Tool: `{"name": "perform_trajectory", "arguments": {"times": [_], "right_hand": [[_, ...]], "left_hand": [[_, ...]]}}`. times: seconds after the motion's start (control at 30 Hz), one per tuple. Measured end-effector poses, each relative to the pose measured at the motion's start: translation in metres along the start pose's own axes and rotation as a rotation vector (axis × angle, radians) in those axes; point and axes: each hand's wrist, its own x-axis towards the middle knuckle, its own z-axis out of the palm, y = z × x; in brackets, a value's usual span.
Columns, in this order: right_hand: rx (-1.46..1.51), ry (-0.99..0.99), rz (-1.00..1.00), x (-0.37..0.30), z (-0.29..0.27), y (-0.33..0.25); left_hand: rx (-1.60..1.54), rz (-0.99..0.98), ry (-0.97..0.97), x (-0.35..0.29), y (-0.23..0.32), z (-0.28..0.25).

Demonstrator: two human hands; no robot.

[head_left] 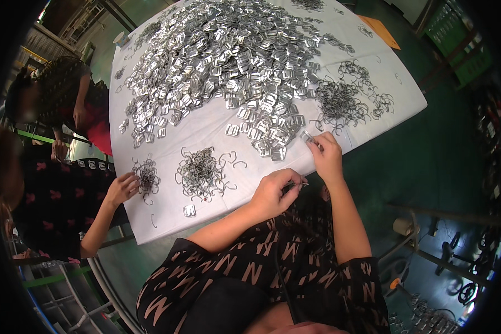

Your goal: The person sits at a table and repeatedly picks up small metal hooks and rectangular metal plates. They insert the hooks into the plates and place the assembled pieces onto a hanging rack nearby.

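Pinching right hand: held one silver buckle beside the buckle heap.
Left hand: fingers were narrowed on a thin metal bit, kind unclear, near the table edge.
Wire hooks: lay piled beyond the left forearm.

A white table bears heaped silver buckles, wire hooks, orange paper and perhaps a cup.

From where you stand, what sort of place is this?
Probably a factory or workshop handling small metal parts: a great heap of slotted metal pieces covers much of a white-topped table, piles of bent wire hooks lie around it, and a co-worker's hand is at one pile.
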Motion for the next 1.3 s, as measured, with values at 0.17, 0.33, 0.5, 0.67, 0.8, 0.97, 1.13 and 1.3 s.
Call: {"name": "perform_trajectory", "arguments": {"times": [0.17,0.33,0.5,0.67,0.8,0.97,1.13,1.3], "right_hand": [[0.291,-0.277,0.175,-0.024,-0.036,-0.041],[0.229,-0.262,0.082,-0.041,-0.045,-0.060],[0.166,-0.094,-0.047,-0.052,-0.037,-0.066],[0.118,-0.124,-0.108,-0.056,-0.037,-0.066],[0.201,-0.125,0.011,-0.059,-0.044,-0.068],[0.214,-0.119,0.029,-0.064,-0.051,-0.047],[0.188,-0.096,0.034,-0.062,-0.046,-0.044],[0.150,-0.083,0.018,-0.065,-0.051,-0.041]], "left_hand": [[0.034,0.022,0.124,0.003,-0.006,0.003],[0.164,0.036,0.116,0.003,-0.006,0.005],[0.195,0.032,0.124,0.002,-0.006,0.008],[0.218,0.051,0.047,-0.004,-0.016,0.000],[0.554,0.122,0.330,-0.010,-0.017,-0.039],[1.086,-0.626,0.422,-0.037,-0.059,-0.092],[1.035,-0.376,0.281,-0.042,-0.062,-0.058],[0.735,-0.182,0.281,-0.037,-0.040,-0.063]]}}
